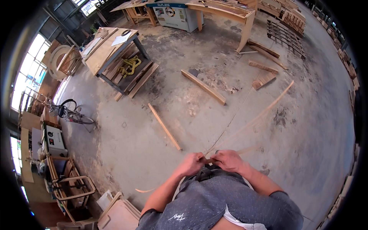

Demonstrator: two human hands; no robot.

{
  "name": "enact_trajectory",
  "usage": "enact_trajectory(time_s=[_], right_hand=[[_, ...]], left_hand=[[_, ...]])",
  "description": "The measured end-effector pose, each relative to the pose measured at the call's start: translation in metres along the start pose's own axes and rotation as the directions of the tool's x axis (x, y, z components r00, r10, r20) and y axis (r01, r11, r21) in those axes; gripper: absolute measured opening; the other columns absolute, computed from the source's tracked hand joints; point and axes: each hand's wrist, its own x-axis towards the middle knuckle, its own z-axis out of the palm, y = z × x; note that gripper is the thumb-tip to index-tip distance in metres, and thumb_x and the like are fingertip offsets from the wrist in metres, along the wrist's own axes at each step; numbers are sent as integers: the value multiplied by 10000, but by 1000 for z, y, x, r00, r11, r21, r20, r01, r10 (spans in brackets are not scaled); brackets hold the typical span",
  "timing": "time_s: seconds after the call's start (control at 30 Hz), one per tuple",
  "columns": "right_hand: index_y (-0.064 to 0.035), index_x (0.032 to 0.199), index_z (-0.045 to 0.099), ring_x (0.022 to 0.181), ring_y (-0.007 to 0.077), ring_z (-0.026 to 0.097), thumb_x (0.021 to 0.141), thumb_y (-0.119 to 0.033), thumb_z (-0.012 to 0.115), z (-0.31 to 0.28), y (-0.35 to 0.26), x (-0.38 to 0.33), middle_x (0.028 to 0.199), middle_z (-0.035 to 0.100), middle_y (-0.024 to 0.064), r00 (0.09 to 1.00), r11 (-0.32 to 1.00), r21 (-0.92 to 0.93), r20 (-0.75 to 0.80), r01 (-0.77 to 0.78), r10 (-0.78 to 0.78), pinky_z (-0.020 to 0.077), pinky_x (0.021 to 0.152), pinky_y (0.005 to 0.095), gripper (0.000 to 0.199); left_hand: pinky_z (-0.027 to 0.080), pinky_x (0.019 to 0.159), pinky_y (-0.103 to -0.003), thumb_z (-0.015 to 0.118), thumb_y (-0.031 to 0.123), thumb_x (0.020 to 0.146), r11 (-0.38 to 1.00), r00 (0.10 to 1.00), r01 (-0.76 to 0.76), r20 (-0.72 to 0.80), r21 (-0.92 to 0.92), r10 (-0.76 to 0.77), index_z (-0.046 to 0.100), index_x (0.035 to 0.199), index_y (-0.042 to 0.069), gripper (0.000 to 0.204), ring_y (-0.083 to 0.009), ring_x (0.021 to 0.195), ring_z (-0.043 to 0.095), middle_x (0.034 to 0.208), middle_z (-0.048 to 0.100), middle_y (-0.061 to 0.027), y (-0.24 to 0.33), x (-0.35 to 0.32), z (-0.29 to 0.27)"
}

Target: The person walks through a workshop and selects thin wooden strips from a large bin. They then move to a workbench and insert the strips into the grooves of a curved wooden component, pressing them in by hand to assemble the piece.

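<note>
Close together in front of my waist are my left hand (193, 164) and my right hand (229, 161), both closed with fingers pinched. A short stretch of a thin, light wood strip (209, 161) shows between them, gripped from either side. Beyond my right hand, a long pale strip (278, 99) slants to the upper right, smeared by motion toward its near part. By my left forearm, a curved thin strip end (143, 190) sticks out. Whether these are all one piece I cannot tell.
On the concrete floor lie a narrow batten (165, 126), a thicker beam (203, 87) and several short boards (263, 80). A workbench (111, 44) with yellow clamps (130, 66) beneath stands ahead left. A bicycle (74, 113), a pallet (285, 36) and wooden frames (74, 188) line the sides.
</note>
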Motion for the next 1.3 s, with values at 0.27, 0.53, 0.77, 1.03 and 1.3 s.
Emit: enact_trajectory(time_s=[0.27,0.53,0.77,1.03,1.3], right_hand=[[-158,1039,664,807,345,649,846,-225,677,-96,118,273,839,630,109,973,990,-41,195,131,-121,527,690,460,204],[-136,1067,679,808,325,648,865,-239,667,-141,148,535,837,628,96,984,998,-6,166,63,-61,524,701,442,227],[-132,1095,678,854,320,653,878,-254,684,-183,224,738,881,656,96,973,1000,-5,228,-27,27,529,731,424,250],[-106,1093,673,844,320,658,857,-251,712,-230,326,1013,891,666,109,984,995,31,143,98,-102,535,722,420,280],[-98,1099,669,852,324,642,863,-220,692,-281,366,1275,897,657,112,954,993,79,284,82,-102,520,747,420,266]], left_hand=[[499,699,-376,652,218,891,962,957,237,-140,-139,-256,677,915,19,202,-205,718,631,747,641,-135,-26,165,-186],[487,673,-354,637,197,887,984,985,95,-130,-151,-115,689,948,12,201,-183,691,575,737,637,-123,-17,348,-407],[487,670,-374,600,190,889,986,970,121,-196,-113,-141,655,907,7,192,-227,681,588,741,625,-178,-47,493,-577],[499,783,-421,586,194,908,904,798,375,-423,-206,-428,561,981,0,209,-379,881,649,887,648,-235,-105,640,-766],[465,797,-536,546,178,952,879,649,400,-598,-258,-471,478,966,-7,198,-503,934,593,911,597,-309,-168,770,-943]])
